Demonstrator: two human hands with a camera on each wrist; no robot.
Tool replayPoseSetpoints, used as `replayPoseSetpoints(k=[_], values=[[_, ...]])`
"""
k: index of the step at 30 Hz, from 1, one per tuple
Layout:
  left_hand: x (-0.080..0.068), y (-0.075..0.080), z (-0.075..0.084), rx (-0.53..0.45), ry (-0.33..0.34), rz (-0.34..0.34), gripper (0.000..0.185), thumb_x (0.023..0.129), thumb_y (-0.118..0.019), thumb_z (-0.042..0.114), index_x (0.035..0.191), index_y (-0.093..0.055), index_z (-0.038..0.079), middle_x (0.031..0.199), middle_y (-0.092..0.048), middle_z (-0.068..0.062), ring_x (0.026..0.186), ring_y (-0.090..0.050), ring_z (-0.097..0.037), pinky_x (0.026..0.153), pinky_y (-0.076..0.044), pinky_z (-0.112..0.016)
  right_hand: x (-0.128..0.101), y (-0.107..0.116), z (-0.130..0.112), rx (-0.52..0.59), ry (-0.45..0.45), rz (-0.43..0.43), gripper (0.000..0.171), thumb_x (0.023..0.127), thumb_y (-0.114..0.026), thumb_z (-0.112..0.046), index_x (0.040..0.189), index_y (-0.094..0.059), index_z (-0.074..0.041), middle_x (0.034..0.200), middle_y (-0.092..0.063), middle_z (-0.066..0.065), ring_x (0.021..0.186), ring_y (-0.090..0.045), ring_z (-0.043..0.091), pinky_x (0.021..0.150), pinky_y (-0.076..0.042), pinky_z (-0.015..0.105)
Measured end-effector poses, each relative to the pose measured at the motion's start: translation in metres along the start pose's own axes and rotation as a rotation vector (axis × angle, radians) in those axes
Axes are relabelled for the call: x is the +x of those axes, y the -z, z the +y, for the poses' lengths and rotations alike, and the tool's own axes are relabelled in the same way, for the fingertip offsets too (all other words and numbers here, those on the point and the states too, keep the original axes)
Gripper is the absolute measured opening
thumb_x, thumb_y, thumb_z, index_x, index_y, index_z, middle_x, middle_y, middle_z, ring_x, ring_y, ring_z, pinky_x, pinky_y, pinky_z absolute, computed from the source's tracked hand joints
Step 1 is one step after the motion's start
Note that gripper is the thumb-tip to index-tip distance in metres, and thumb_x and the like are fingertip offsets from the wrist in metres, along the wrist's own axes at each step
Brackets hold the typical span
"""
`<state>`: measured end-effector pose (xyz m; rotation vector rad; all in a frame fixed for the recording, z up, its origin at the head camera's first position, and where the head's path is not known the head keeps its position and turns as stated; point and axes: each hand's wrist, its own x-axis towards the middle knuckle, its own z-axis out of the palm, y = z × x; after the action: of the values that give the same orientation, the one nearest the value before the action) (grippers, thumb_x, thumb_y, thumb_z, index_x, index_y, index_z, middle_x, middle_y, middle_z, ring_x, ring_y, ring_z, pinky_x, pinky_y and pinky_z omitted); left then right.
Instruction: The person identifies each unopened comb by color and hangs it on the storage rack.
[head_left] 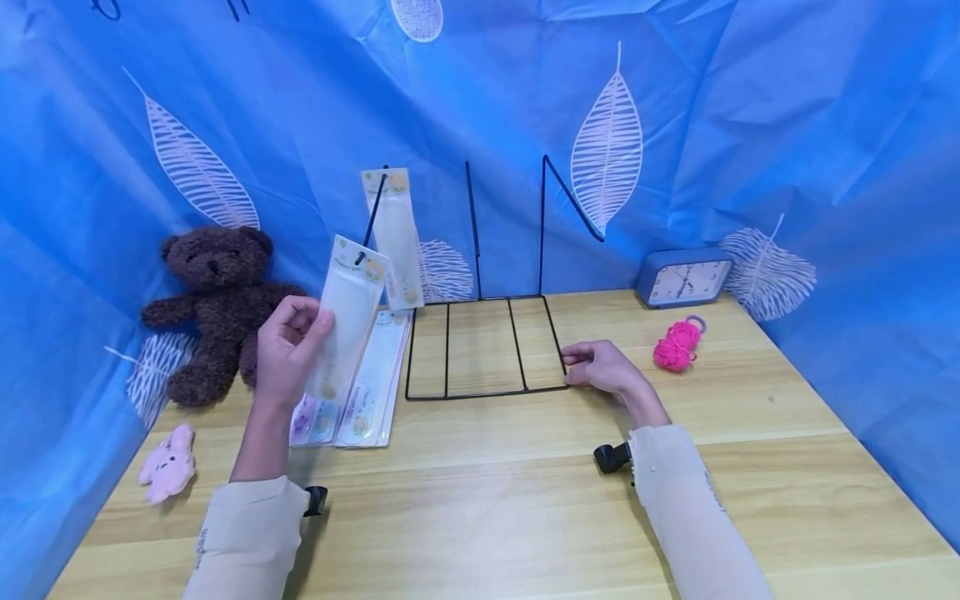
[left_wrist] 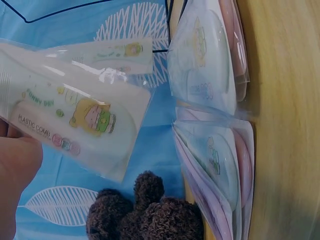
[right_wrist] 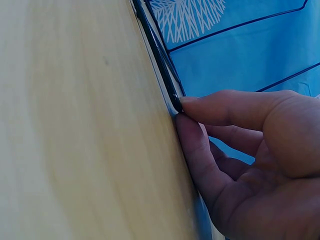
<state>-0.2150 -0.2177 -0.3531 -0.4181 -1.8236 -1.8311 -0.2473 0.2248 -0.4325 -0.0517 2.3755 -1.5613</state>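
My left hand (head_left: pixel 311 321) pinches a clear packaged plastic comb (head_left: pixel 348 317) and holds it upright, lifted off the table, just left of a black wire rack (head_left: pixel 480 393). The left wrist view shows that package (left_wrist: pixel 80 120) close up with its cartoon label. Another comb package (head_left: pixel 395 237) hangs on the rack's left prong. A stack of comb packages (head_left: pixel 367 392) lies flat under my left hand, also seen as the stack (left_wrist: pixel 210 150). My right hand (head_left: pixel 577 367) pinches the rack's front right corner; thumb and forefinger (right_wrist: pixel 200 107) meet on the wire (right_wrist: pixel 157 55).
A brown teddy bear (head_left: pixel 213 304) sits at the back left, a small pink plush (head_left: pixel 168 471) near the left edge. A blue clock (head_left: pixel 684 279) and pink yarn (head_left: pixel 677 346) lie at the back right. Blue cloth walls surround the wooden table (head_left: pixel 525 500).
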Motion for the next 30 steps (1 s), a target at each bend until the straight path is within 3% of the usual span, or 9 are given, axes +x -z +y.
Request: replayPoseSetpoints(k=[5,10,14,21,30], values=[[0.001,-0.004,-0.001,0.041,0.021,-0.020,0.008,0.097,-0.064,-0.001,0.102,-0.061,-0.006,0.087,-0.070,-0.001,0.078,-0.063,-0.012,0.067,-0.050,-0.022,0.000,0.000,0.000,0.015,-0.010,-0.003,0.065,0.082,-0.072,0.007,0.143,-0.048,0.010,0.131,-0.056,0.025,0.110,-0.058,0.030,0.093,-0.053,0.031],[0.002,-0.009,-0.001,0.130,0.086,-0.025,0.008,0.099,-0.065,0.006,0.103,-0.062,-0.001,0.091,-0.067,0.002,0.082,-0.059,-0.014,0.072,-0.048,-0.023,0.001,0.000,0.001,0.002,-0.004,-0.006,0.065,0.083,-0.072,0.006,0.143,-0.048,0.010,0.131,-0.056,0.025,0.111,-0.057,0.030,0.094,-0.052,0.032],[0.004,-0.015,-0.001,0.171,0.131,-0.029,0.014,0.100,-0.065,0.009,0.104,-0.060,-0.003,0.092,-0.065,0.006,0.087,-0.059,-0.013,0.076,-0.047,-0.021,0.001,0.000,0.000,-0.001,-0.001,-0.005,0.065,0.083,-0.072,0.006,0.143,-0.048,0.010,0.131,-0.056,0.025,0.112,-0.057,0.030,0.095,-0.052,0.032],[0.010,-0.024,-0.002,0.186,0.203,-0.053,0.025,0.101,-0.065,0.013,0.110,-0.057,-0.009,0.093,-0.064,0.007,0.088,-0.060,-0.009,0.076,-0.050,-0.021,0.000,0.000,0.000,0.011,-0.004,-0.006,0.065,0.083,-0.073,0.007,0.142,-0.049,0.010,0.130,-0.056,0.025,0.111,-0.057,0.030,0.093,-0.053,0.031],[0.019,-0.031,-0.008,0.205,0.278,-0.051,0.022,0.101,-0.066,0.025,0.106,-0.060,0.004,0.098,-0.064,0.001,0.092,-0.060,-0.015,0.079,-0.053,-0.027,0.000,0.000,-0.002,0.016,-0.002,-0.002,0.064,0.082,-0.072,0.007,0.142,-0.049,0.011,0.130,-0.056,0.025,0.110,-0.058,0.030,0.093,-0.053,0.031]])
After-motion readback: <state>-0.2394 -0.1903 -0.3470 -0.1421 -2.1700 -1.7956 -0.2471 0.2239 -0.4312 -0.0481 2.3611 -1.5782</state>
